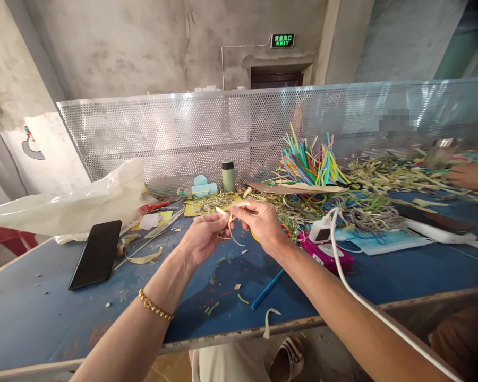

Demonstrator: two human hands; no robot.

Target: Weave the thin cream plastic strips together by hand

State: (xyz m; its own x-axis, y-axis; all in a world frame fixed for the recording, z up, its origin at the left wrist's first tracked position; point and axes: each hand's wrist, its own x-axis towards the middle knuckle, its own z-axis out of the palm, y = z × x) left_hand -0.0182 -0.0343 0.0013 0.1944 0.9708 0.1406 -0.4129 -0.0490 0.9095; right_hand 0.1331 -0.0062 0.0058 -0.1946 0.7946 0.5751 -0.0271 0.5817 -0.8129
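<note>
Both hands meet over the middle of the blue table, pinching pale strips of dried plant leaf (222,211). My left hand (207,233) is closed on the lower part, with thumb and fingers pressed together. On the other side, my right hand (263,222) is closed too, its thumb and forefinger gripping the strip's upper end. A thin curled strand (237,242) hangs below the fingers. Short green scraps and a blue stick (267,289) lie on the table under my hands. Behind them is a heap of dry plant pieces (211,204).
A black phone (95,254) and a white plastic bag (103,196) lie left. Behind stand a green bottle (228,178) and colourful pipe cleaners (313,162). A white cable (338,265) runs beside my right forearm from a purple box (334,257). A co-worker's hand (472,174) shows far right.
</note>
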